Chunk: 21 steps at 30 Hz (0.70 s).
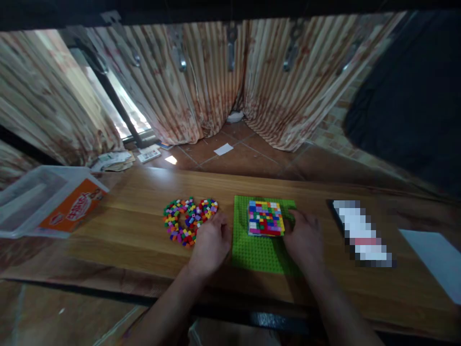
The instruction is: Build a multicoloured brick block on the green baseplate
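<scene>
A green baseplate (pixel 257 252) lies on the wooden table (pixel 137 216) with a square block of many-coloured small bricks (pixel 265 217) built on its far half. Left of it lies a loose pile of small coloured bricks (pixel 187 218). My left hand (pixel 211 245) rests at the pile's right edge beside the plate, fingers curled inward; what they hold, if anything, is hidden. My right hand (pixel 304 238) lies on the plate's right side, fingers bent against the right edge of the brick block.
A clear plastic box with an orange label (pixel 50 202) stands at the table's left end. A dark flat object with a blurred-out patch (pixel 362 233) and a white sheet (pixel 435 262) lie at the right. Curtains and a tiled floor with papers are beyond.
</scene>
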Motion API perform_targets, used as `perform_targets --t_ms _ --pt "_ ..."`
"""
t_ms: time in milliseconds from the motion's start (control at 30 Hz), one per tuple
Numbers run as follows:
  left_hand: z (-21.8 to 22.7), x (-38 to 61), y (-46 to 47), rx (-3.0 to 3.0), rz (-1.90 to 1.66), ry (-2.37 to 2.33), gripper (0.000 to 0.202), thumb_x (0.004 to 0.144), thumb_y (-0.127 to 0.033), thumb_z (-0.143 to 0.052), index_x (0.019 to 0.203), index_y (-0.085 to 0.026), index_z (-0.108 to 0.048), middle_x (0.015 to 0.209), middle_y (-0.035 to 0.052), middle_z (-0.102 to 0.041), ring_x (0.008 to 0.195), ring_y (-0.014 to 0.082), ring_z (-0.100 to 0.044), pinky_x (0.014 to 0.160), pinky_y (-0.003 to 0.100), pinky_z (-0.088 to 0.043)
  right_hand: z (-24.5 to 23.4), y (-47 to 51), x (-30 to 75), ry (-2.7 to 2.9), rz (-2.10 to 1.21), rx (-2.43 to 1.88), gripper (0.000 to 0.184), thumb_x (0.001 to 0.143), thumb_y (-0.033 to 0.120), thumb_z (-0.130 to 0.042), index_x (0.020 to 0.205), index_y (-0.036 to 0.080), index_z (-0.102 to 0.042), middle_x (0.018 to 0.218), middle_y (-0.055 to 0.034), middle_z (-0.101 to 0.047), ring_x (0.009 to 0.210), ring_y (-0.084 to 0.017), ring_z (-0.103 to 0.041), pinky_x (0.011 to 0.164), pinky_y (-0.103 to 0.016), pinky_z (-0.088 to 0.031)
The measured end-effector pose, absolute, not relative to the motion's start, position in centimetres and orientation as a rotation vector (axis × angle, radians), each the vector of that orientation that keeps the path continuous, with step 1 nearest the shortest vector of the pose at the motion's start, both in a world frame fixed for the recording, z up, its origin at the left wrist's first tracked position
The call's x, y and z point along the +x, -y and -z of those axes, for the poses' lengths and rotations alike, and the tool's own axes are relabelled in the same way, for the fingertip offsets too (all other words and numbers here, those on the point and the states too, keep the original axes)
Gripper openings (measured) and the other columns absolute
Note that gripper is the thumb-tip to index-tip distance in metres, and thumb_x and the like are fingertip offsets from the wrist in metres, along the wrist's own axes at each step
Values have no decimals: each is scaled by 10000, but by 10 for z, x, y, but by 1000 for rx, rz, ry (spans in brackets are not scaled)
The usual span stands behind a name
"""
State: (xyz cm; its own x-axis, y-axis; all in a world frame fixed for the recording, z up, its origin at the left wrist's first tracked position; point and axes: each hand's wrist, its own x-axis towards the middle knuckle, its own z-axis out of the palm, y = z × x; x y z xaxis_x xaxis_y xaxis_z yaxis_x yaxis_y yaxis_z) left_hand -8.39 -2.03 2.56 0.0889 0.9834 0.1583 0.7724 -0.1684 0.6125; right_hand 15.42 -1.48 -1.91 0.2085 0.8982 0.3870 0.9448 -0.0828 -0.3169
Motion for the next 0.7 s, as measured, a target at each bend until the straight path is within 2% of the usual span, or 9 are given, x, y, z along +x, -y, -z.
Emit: perform_targets --t_ms 100,233,367,533,700 --pt "-28 -102 13 1925 -858 -1745 175 788 -94 -558 909 -184 -648 821 20 -692 736 143 -642 676 247 -492 15 18 153 1743 138 -2016 338 836 267 -464 1086 135 -650 1059 -182 -618 998 -324 -505 853 -466 -400" --pt "-29 -120 7 1961 -760 -1756 160 775 -143 -614 912 -196 -677 897 17 -708 754 143 -638 707 251 -502 12 21 151 1751 122 -2082 351 841 296 -471 1102 143 -649 1072 -183 -609 989 -332 -497 816 -458 -408" --pt "-35 -117 10 2127 -628 -1717 200 797 -117 -571 919 -215 -696 994 30 -690 828 156 -639 761 268 -506 9 22 150 1772 116 -2119 354 849 301 -475 1107 133 -650 1077 -188 -613 996 -337 -492 809 -453 -408" --pt "-41 -104 15 2317 -477 -1734 170 815 -127 -537 869 -200 -681 942 49 -660 876 175 -619 813 286 -501 2 22 147 1811 92 -2205 369 885 300 -443 1148 124 -633 1115 -173 -608 1028 -321 -489 844 -437 -406" --pt "-39 -98 15 2342 -376 -1849 176 845 -158 -483 843 -177 -658 990 84 -655 906 194 -617 839 304 -497 -6 22 144 1828 30 -2295 385 913 309 -425 1188 119 -615 1179 -158 -589 1072 -313 -477 883 -409 -402"
